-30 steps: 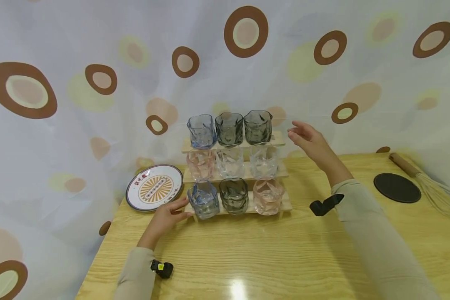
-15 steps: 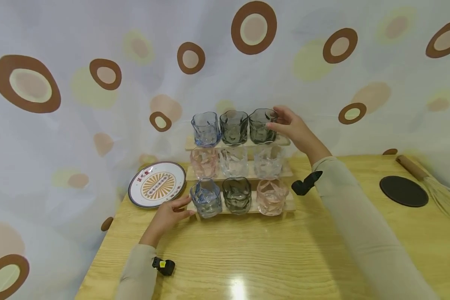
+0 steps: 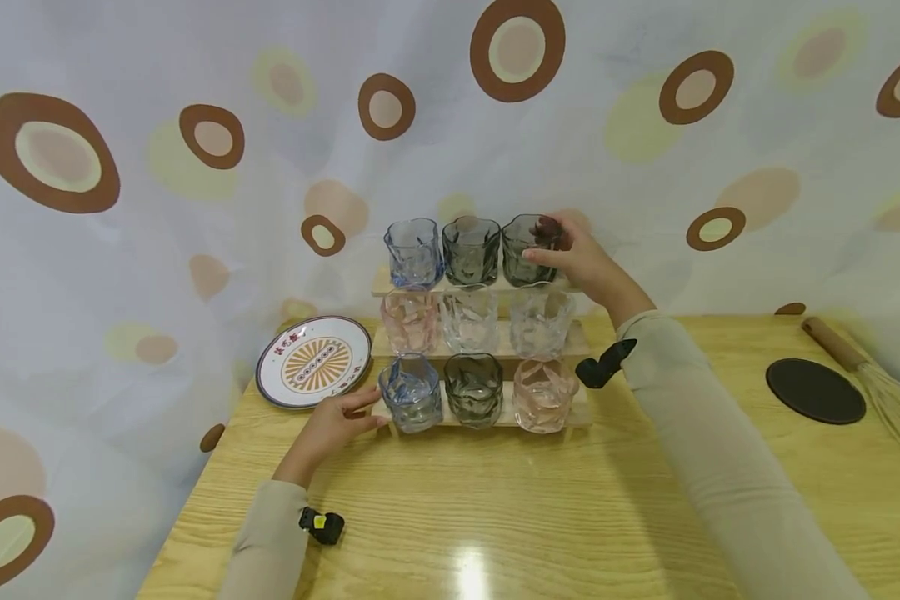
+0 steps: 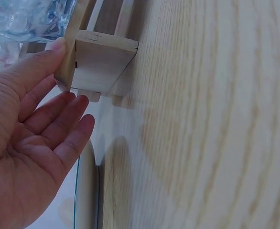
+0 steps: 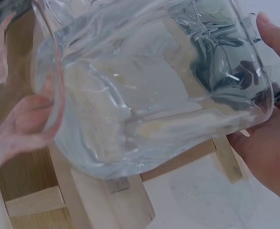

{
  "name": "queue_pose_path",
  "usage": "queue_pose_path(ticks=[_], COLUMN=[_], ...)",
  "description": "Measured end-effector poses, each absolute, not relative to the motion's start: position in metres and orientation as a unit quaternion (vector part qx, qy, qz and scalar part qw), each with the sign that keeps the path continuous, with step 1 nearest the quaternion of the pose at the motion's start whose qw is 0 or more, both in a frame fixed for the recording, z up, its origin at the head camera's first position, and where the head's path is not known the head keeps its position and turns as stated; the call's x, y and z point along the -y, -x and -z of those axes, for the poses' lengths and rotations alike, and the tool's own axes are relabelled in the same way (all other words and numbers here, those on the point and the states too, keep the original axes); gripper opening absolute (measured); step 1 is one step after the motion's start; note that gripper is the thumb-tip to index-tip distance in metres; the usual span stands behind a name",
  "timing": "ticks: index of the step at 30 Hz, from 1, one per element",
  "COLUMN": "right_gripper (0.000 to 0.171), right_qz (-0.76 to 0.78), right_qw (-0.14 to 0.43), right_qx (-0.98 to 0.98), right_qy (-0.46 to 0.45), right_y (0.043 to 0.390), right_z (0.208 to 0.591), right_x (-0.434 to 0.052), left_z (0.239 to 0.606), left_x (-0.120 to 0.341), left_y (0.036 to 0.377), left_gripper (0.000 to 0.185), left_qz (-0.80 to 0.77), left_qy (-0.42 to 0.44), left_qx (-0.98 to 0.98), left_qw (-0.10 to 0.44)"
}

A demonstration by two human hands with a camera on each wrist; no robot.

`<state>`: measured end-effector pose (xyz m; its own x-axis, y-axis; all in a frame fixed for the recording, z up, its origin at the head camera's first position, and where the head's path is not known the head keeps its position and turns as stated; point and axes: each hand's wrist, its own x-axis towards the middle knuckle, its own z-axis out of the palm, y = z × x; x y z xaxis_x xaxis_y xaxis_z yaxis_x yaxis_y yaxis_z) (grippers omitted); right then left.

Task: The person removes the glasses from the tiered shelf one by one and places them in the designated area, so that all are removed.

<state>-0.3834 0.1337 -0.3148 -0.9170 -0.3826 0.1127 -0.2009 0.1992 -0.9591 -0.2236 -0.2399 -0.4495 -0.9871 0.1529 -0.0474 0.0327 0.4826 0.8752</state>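
The right hand [image 3: 581, 260] reaches up, its grip curled around the grey glass [image 3: 523, 248] on the rack's [image 3: 579, 412] top step. The left hand [image 3: 332, 427] rests open against the rack's end. The plate's [image 3: 314, 361] red writing is unreadable.

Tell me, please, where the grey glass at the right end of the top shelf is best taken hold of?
Probably round its upper wall, from the open right side, as the right hand does now: the grey glass stands upright at the rack's end, and a second grey glass stands close on its left.
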Motion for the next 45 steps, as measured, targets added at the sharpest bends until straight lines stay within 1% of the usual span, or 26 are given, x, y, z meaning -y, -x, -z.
queue_pose_path(ticks=[7, 15, 20, 25, 29, 33, 39, 45], right_gripper=[0.064, 0.057, 0.06, 0.064, 0.067, 0.067, 0.069, 0.076], right_qz=[0.618, 0.642, 0.667, 0.697, 0.714, 0.725, 0.717, 0.669], right_qw=[0.062, 0.026, -0.008, -0.029, -0.032, -0.032, -0.023, 0.002], right_qx=[-0.758, -0.743, -0.73, -0.703, -0.688, -0.679, -0.69, -0.741], right_qy=[0.198, 0.184, 0.15, 0.137, 0.129, 0.114, 0.097, 0.062], right_y=[0.385, 0.382, 0.378, 0.373, 0.37, 0.367, 0.366, 0.364], right_z=[0.316, 0.322, 0.321, 0.313, 0.312, 0.32, 0.34, 0.368], right_x=[-0.13, -0.134, -0.148, -0.174, -0.197, -0.214, -0.232, -0.24], left_z=[0.447, 0.447, 0.449, 0.45, 0.45, 0.45, 0.446, 0.433], left_x=[0.24, 0.237, 0.237, 0.237, 0.238, 0.238, 0.238, 0.233], left_y=[0.223, 0.222, 0.221, 0.222, 0.222, 0.222, 0.221, 0.216], left_gripper=[0.049, 0.048, 0.049, 0.049, 0.048, 0.049, 0.049, 0.047], left_qz=[-0.506, -0.511, -0.512, -0.518, -0.513, -0.512, -0.514, -0.52], left_qy=[-0.041, -0.044, -0.036, -0.045, -0.052, -0.054, -0.049, -0.049], left_qx=[-0.859, -0.856, -0.856, -0.853, -0.855, -0.856, -0.854, -0.85], left_qw=[0.064, 0.06, 0.059, 0.054, 0.05, 0.054, 0.058, 0.071])
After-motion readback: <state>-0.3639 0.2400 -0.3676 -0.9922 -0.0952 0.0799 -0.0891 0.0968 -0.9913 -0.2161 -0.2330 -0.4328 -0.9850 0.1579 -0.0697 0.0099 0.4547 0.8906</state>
